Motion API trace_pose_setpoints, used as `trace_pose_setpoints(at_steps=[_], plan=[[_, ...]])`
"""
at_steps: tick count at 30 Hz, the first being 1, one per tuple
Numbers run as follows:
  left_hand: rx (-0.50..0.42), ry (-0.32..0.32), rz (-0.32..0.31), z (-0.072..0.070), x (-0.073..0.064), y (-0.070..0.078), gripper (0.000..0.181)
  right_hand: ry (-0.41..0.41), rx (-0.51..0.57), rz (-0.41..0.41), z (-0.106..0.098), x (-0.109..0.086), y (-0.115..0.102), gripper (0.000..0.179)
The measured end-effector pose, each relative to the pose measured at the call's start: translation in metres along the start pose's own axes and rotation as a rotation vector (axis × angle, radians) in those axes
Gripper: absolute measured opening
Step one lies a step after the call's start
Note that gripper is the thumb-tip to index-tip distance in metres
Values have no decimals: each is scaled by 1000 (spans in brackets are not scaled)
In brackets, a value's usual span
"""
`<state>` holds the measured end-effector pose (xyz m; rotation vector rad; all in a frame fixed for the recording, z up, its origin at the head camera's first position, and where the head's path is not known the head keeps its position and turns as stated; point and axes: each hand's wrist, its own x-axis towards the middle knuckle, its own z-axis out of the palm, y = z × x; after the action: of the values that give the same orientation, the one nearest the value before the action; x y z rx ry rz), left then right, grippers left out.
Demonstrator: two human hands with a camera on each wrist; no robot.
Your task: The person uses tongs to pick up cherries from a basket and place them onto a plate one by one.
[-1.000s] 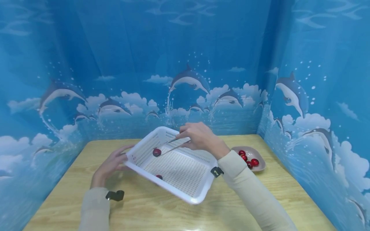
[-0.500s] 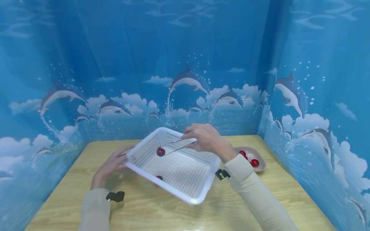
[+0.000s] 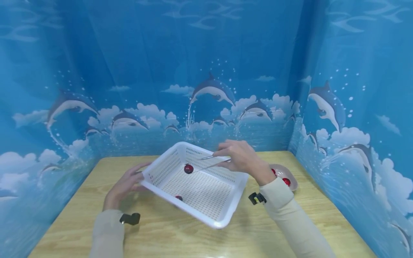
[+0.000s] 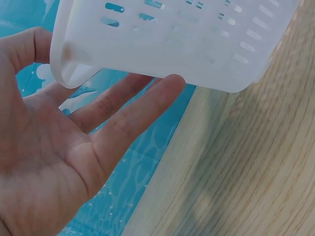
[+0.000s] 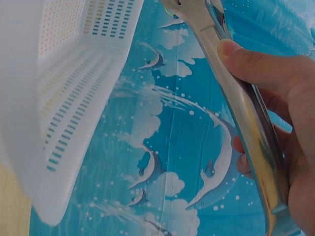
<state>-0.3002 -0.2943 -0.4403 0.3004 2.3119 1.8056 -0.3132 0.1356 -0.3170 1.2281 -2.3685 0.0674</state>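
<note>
My left hand (image 3: 124, 184) grips a white perforated plastic basket (image 3: 209, 193) at its left end. In the left wrist view the thumb is at the rim and the fingers reach along under the wall. The basket is raised off the table and tilted toward me. My right hand (image 3: 240, 156) holds metal tongs (image 5: 231, 93) over the basket, thumb on one arm and fingers round the other. At the tips of the tongs, inside the basket, is a dark red cherry (image 3: 188, 168). Another cherry (image 3: 179, 197) lies by the near wall, partly hidden by the rim.
A small pinkish dish (image 3: 293, 179) with red cherries (image 3: 286, 181) stands on the wooden table (image 3: 167, 236) at the right, partly covered by my right wrist. Blue dolphin-print curtains (image 3: 206, 71) hang behind and on both sides of the table.
My right hand with the tongs has moved to the right, and the cherry at their tips has shifted right too. My left hand and the basket stay nearly in place.
</note>
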Motion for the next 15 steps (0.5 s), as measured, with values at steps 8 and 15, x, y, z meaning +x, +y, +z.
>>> trace_pose_setpoints(at_steps=[8, 15], plan=[[-6, -3, 6, 0, 0, 0, 61, 47, -14, 13, -4, -17, 10, 28], [-10, -5, 9, 0, 1, -1, 61, 83, -46, 23, -9, -32, 20, 29]])
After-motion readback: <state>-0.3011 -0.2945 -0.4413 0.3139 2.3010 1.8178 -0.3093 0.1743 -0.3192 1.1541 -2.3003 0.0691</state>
